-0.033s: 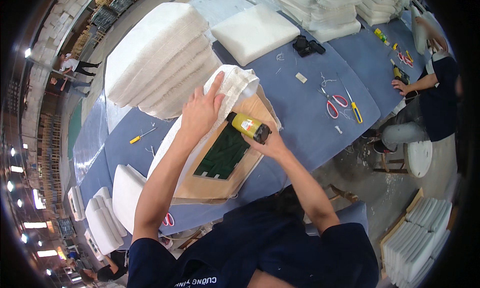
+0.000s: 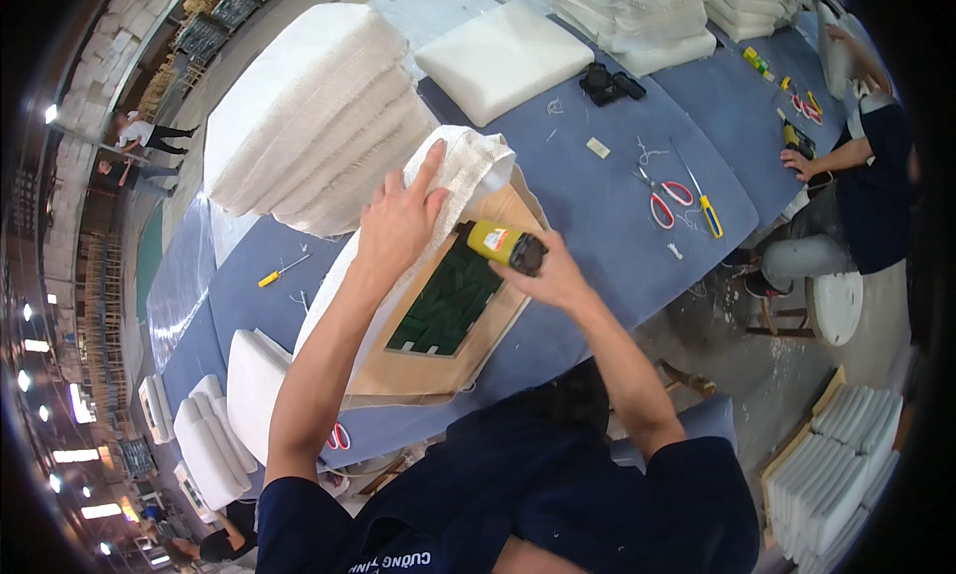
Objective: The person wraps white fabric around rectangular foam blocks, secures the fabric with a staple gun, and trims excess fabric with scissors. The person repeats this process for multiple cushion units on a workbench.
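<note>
Cushion (image 2: 388, 383) is on the blue-grey table (image 2: 588, 206) right in front of me, wood side showing, tilted. My read: partway through. White cover fabric (image 2: 460, 156) is up along the left side by the panel, but bunches loose at the far corner; a thin cloth edge shows past the wood on the right, so that side looks left to do. Can't make out any fastenings at this size. Panel is pale wood with a 4-sided opening, dark green webbing (image 2: 445, 310) across it. Left hand (image 2: 396, 221) is mostly open on the fabric, index stretched out, other fingers bent, pressing more than gripping. Right hand (image 2: 554, 275) is wrapped round the yellow-and-black tool (image 2: 500, 245), nose toward the fabric edge; contact unclear. Just beyond to the left: tall stack of white cushions (image 2: 309, 111). 1 more white cushion (image 2: 503, 61) lies flat farther out. Right side: red-handled scissors (image 2: 659, 198) beside a yellow-handled screwdriver (image 2: 709, 216). Co-worker (image 2: 881, 191) sits past that, hand on a similar tool (image 2: 797, 141).
</note>
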The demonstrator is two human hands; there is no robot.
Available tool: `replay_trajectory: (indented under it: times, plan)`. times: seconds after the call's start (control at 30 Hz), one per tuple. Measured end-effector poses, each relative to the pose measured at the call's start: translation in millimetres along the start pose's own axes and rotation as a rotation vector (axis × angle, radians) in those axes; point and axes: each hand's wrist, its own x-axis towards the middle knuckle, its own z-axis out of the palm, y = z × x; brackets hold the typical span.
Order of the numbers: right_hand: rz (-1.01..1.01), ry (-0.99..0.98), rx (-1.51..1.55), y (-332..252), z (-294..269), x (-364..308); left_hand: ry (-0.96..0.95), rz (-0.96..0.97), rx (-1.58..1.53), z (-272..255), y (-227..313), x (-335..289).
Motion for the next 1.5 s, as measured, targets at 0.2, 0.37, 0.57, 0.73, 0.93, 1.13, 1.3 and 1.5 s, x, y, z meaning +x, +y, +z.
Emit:
replay_trajectory:
  times: [0.2, 0.37, 0.57, 0.73, 0.93, 1.13, 1.3, 1.5]
  plan:
    - [0.053, 0.039, 0.152, -35.5, -37.1, 9.0, 0.077, 0.09, 0.026, 7.9, 10.3, -5.1]
    - [-0.136, 0.04, -0.087, -29.3, -24.2, 17.6, 0.096, 0.099, 0.05, 8.5, 14.4, -6.6]
    - [-0.221, -0.059, -0.055, -14.1, -17.0, 11.4, -0.037, 0.068, 0.016, -9.4, 25.0, -10.0]
    - [-0.126, -0.018, -0.036, -20.2, -8.4, 5.5, -0.159, 0.303, -0.37, -15.2, -49.3, -4.6]
    - [-0.082, 0.044, 0.102, -15.0, 5.0, 22.3, -0.161, -0.018, -0.137, -10.7, -26.0, -21.3]
    - [-0.036, -0.003, 0.077, -29.5, 6.8, 11.9, 0.017, 0.094, 0.022, -5.7, -12.5, -38.7]
    - [-0.096, -0.064, -0.024, -16.9, 12.6, -0.2, -0.038, 0.117, 0.015, -9.7, -7.1, -45.7]
    - [-0.156, -0.105, -0.079, -4.7, 17.0, -10.8, -0.171, 0.206, -0.093, -33.8, -4.1, -46.4]
